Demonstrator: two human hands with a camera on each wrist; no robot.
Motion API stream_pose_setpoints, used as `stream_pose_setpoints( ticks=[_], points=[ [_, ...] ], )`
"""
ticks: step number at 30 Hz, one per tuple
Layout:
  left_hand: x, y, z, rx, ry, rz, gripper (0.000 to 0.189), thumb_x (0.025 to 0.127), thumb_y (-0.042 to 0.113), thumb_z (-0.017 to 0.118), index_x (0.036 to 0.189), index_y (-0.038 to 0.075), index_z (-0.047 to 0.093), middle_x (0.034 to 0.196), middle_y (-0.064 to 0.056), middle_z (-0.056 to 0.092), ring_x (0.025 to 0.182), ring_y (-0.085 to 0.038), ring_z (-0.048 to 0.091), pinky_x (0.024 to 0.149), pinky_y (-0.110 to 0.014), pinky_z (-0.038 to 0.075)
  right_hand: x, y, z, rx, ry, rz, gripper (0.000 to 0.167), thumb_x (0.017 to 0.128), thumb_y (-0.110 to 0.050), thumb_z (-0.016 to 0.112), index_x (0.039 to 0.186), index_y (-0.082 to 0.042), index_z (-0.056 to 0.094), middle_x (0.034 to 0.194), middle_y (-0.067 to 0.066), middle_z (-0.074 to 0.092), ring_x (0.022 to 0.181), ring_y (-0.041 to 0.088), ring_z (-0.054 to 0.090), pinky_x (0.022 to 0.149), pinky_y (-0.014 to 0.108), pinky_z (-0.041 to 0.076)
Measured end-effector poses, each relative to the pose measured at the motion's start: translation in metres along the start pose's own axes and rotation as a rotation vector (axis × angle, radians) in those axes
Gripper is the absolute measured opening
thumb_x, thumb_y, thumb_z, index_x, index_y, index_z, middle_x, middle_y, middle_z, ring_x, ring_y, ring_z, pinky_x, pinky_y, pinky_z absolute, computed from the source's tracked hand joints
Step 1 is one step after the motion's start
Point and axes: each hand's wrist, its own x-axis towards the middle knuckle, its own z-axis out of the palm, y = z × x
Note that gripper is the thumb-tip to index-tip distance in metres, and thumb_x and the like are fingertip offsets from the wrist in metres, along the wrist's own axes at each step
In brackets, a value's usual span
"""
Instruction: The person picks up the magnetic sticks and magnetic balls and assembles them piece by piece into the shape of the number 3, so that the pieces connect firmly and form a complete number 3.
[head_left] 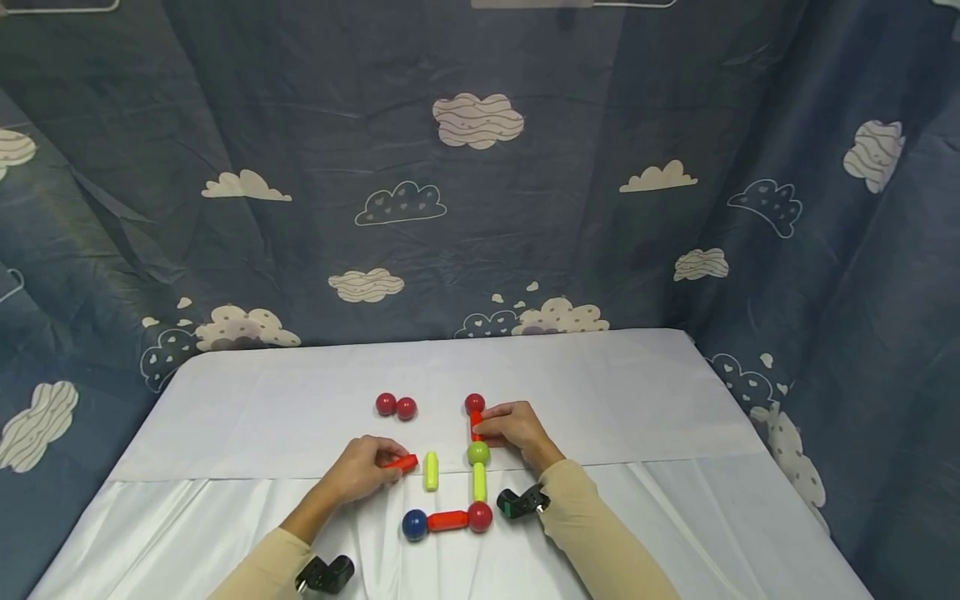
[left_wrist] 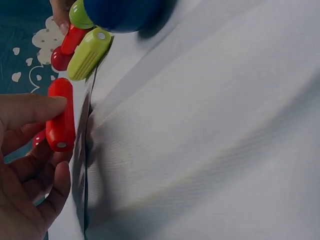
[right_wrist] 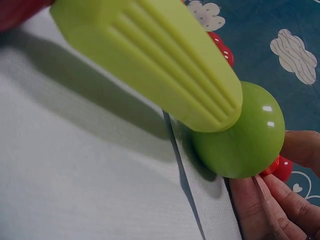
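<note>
My left hand [head_left: 358,471] pinches a red magnetic rod [left_wrist: 61,122] between thumb and fingers, left of a loose yellow-green rod [head_left: 431,472]. My right hand [head_left: 519,427] grips another red rod [head_left: 476,417], which joins a far red ball [head_left: 474,402] to a green ball [right_wrist: 250,135]. From the green ball, a yellow-green rod [head_left: 479,482] runs toward me to a nearer red ball [head_left: 480,517]. There the chain turns left through a red rod [head_left: 447,521] to a blue ball [head_left: 415,525].
Two loose red balls [head_left: 406,408] lie side by side beyond my left hand. White cloth [head_left: 637,400] covers the table, with a seam across it and folds near me. A dark blue cloud-patterned curtain [head_left: 525,225] hangs behind and at both sides.
</note>
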Motion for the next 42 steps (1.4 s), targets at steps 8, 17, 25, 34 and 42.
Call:
stream_pose_setpoints(
  ticks=[8, 17, 25, 34, 42],
  points=[
    [0.012, 0.006, -0.003, -0.054, 0.057, -0.009, 0.025, 0.079, -0.001, 0.074, 0.103, 0.005, 0.071, 0.090, -0.003, 0.065, 0.073, -0.014, 0.057, 0.061, -0.026, 0.050, 0.002, 0.002, 0.001, 0.003, 0.001, 0.006, 0.029, 0.071, -0.001, 0.081, 0.097, 0.004, 0.068, 0.085, 0.011, 0.070, 0.066, 0.016, 0.068, 0.063, 0.029, 0.056],
    [0.033, 0.012, -0.004, 0.034, 0.086, 0.013, 0.029, 0.082, 0.005, 0.075, 0.110, 0.007, 0.070, 0.096, -0.004, 0.064, 0.087, -0.019, 0.055, 0.079, -0.035, 0.052, 0.001, 0.002, 0.000, -0.004, 0.005, 0.002, 0.028, 0.074, -0.002, 0.079, 0.099, 0.003, 0.068, 0.085, 0.012, 0.070, 0.068, 0.017, 0.069, 0.063, 0.029, 0.056],
    [0.051, 0.024, -0.002, 0.069, 0.047, 0.083, 0.025, 0.084, 0.007, 0.073, 0.108, 0.011, 0.069, 0.094, -0.002, 0.066, 0.086, -0.018, 0.057, 0.085, -0.039, 0.049, -0.001, 0.002, 0.000, 0.016, -0.006, -0.009, 0.028, 0.073, 0.000, 0.079, 0.098, 0.005, 0.067, 0.084, 0.013, 0.071, 0.069, 0.018, 0.069, 0.063, 0.030, 0.056],
    [0.071, 0.034, 0.002, 0.141, -0.021, 0.023, 0.029, 0.085, 0.011, 0.074, 0.113, 0.015, 0.067, 0.096, -0.001, 0.064, 0.091, -0.019, 0.052, 0.085, -0.039, 0.048, -0.002, 0.001, 0.001, 0.022, -0.009, -0.009, 0.027, 0.074, 0.001, 0.078, 0.099, 0.005, 0.067, 0.084, 0.013, 0.071, 0.069, 0.018, 0.069, 0.063, 0.031, 0.056],
    [0.085, 0.040, 0.008, 0.185, -0.067, -0.001, 0.030, 0.085, 0.006, 0.071, 0.113, 0.013, 0.067, 0.101, -0.003, 0.063, 0.095, -0.020, 0.051, 0.088, -0.039, 0.048, 0.000, 0.001, 0.001, 0.020, -0.013, -0.009, 0.028, 0.074, 0.000, 0.078, 0.100, 0.005, 0.067, 0.082, 0.012, 0.071, 0.069, 0.018, 0.069, 0.063, 0.031, 0.056]
  ],
)
